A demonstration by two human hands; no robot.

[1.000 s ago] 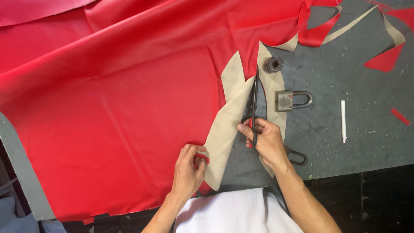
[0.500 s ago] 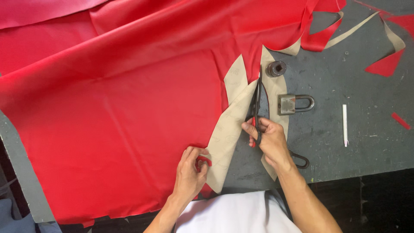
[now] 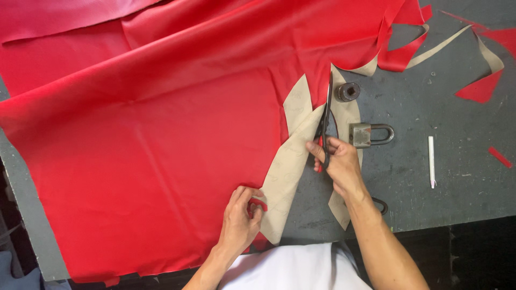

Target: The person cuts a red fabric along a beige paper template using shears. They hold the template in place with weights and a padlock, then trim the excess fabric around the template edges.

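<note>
A large red fabric sheet [image 3: 161, 139] with a beige underside [image 3: 293, 156] covers most of the grey table [image 3: 457, 188]. My right hand [image 3: 338, 161] grips black scissors [image 3: 326, 115], whose blades point away from me along the cut edge of the fabric. The beige flap is folded back to the left of the blades. My left hand [image 3: 242, 217] presses down on the red fabric near the table's front edge, fingers curled at the fold of the flap.
A metal padlock [image 3: 368, 134] and a round metal weight [image 3: 348, 92] lie just right of the scissors. A white chalk stick [image 3: 431, 161] is further right. Red scraps [image 3: 481, 88] and cut strips [image 3: 400, 53] lie at the back right. A dark ring [image 3: 380, 205] sits by my right wrist.
My right hand has pushed the scissors further away from me along the cut. My left hand stays on the fabric near the front edge.
</note>
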